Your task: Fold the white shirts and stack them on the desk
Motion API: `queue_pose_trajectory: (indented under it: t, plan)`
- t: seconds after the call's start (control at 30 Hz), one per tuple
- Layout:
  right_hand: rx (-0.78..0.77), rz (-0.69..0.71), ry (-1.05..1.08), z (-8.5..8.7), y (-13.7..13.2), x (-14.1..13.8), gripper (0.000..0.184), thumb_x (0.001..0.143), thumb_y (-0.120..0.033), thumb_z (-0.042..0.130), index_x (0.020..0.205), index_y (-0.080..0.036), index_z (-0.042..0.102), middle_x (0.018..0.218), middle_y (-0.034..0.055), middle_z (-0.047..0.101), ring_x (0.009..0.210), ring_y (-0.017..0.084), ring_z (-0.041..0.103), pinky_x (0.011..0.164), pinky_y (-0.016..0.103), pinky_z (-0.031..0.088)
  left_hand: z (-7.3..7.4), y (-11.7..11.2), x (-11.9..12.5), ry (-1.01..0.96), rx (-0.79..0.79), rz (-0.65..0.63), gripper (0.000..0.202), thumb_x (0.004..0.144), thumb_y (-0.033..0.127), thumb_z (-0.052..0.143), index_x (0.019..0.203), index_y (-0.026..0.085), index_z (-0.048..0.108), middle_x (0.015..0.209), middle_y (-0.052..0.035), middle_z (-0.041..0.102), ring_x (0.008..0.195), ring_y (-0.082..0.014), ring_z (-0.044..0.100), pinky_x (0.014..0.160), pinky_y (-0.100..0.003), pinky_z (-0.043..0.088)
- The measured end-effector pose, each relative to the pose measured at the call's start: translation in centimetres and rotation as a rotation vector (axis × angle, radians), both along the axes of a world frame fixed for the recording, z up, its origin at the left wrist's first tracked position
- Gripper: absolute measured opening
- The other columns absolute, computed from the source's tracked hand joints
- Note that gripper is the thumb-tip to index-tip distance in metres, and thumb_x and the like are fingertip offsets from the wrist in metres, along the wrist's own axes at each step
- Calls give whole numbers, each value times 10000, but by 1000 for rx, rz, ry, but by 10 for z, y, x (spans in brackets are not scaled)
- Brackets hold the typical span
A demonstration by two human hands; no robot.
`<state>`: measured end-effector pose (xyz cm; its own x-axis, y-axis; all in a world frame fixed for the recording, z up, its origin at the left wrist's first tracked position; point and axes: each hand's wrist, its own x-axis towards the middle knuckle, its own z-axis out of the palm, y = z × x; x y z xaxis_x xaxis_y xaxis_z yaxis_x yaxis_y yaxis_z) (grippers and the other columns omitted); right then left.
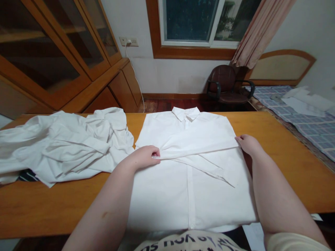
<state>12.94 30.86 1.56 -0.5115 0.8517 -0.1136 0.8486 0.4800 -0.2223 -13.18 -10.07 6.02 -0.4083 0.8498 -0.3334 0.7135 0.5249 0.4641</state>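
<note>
Cream lettered T-shirt fabric (188, 241) fronts the wooden bench (285, 167)'s near edge. Left hand (148, 156) and right hand (248, 143) pinch a white cloth shirt (162, 195)'s sleeve (199, 141), seemingly to straighten it.

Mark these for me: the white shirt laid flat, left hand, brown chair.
White shirt (190, 176): head view, on the front placket.
Left hand (146, 156): head view, back of the hand.
Brown chair (223, 79): head view, on the backrest.
</note>
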Motion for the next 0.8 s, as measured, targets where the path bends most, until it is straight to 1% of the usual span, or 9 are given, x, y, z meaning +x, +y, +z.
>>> queue_pose_trajectory:
  t: [0.1,0.17,0.3,0.37,0.43,0.5,0.57,0.7,0.8]
  plan:
    - [6,-12,-15,0,1,1,329,807,-449,492,794,-171,668,802,135,681,714,251,605,600,318,401,0,1,0,7,-19,-4,173,642,336,625,782,236,619,853,4,630,769,-173,559,639,-265,378]
    - [-34,-35,33,1,1,3,347,802,-477,500,783,-175,669,759,124,675,694,250,607,597,323,415,-1,1,-1,13,-28,-6,202,632,340,642,805,238,625,869,0,630,779,-178,562,643,-267,382]
    - [-320,-163,275,7,0,11,361,822,-485,459,768,-182,648,585,66,616,531,207,574,543,324,447,-3,1,-3,16,-30,-11,222,634,355,647,825,243,629,883,0,627,790,-180,564,655,-269,390]
    - [-422,-168,368,8,-1,14,341,795,-493,502,739,-182,628,538,46,591,475,186,545,494,314,445,-4,0,-3,13,-34,-11,227,636,359,644,830,243,630,890,-2,627,793,-181,565,658,-269,391]
    - [-433,-102,362,8,0,17,345,739,-525,578,680,-186,603,486,25,558,436,164,509,445,293,415,-4,0,-3,13,-36,-10,231,633,357,643,832,239,631,896,-7,627,797,-183,566,660,-269,391]
    - [-398,-36,300,6,1,19,371,679,-555,637,626,-195,568,431,-3,511,402,140,465,416,276,377,-5,0,-3,8,-38,-7,233,626,354,647,827,237,631,882,-6,626,789,-181,565,655,-266,388]
    - [-367,-14,262,2,3,19,379,650,-560,662,610,-202,544,409,-22,481,387,126,437,412,268,361,-6,1,-4,-7,-47,5,225,621,344,650,818,237,631,845,2,622,762,-171,562,633,-259,380]
    - [-376,-54,253,0,5,18,353,664,-530,665,639,-202,538,440,-23,498,404,123,445,433,268,374,-9,0,-6,-29,-48,14,195,621,309,645,805,244,635,788,20,612,718,-153,556,595,-246,360]
    - [-403,-80,253,6,2,20,369,734,-547,590,640,-194,539,444,-11,495,415,125,449,447,272,379,-10,0,-6,-20,-37,0,199,618,296,642,810,246,635,780,24,610,716,-150,554,596,-245,358]
